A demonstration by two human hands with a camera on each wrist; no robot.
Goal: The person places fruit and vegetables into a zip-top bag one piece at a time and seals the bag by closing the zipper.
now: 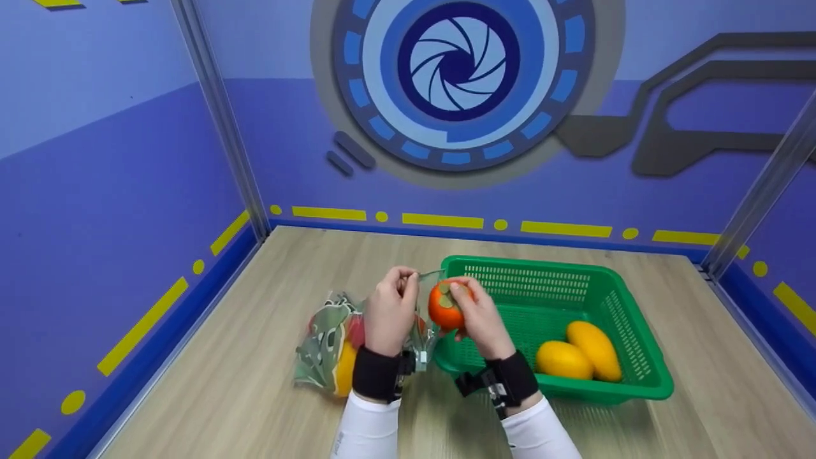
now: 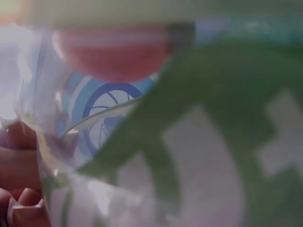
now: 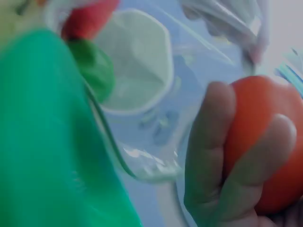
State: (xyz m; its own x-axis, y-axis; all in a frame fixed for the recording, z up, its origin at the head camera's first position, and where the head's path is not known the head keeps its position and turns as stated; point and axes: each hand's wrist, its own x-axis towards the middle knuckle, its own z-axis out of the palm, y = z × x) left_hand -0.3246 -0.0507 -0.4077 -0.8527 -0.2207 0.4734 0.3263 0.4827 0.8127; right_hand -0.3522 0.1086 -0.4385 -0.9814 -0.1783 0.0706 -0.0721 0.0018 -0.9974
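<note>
My right hand (image 1: 484, 319) grips an orange persimmon (image 1: 440, 313), thumb over its green calyx. In the right wrist view, fingers wrap round the persimmon (image 3: 258, 104) close to clear plastic. My left hand (image 1: 389, 315) pinches the top edge of a clear plastic bag (image 1: 319, 357) printed with green and white shapes. Red and yellow things show inside the bag, partly hidden by the print and the left hand. In the left wrist view, the bag's printed side (image 2: 213, 142) fills much of the picture, with a blurred red round thing (image 2: 113, 56) above.
A green plastic basket (image 1: 628, 319) stands to the right, its left end beside my right hand. Two yellow mangoes, one in front (image 1: 564, 361) and one behind it (image 1: 596, 347), lie in it. Blue panelled walls (image 1: 287, 140) enclose the wooden table (image 1: 217, 382).
</note>
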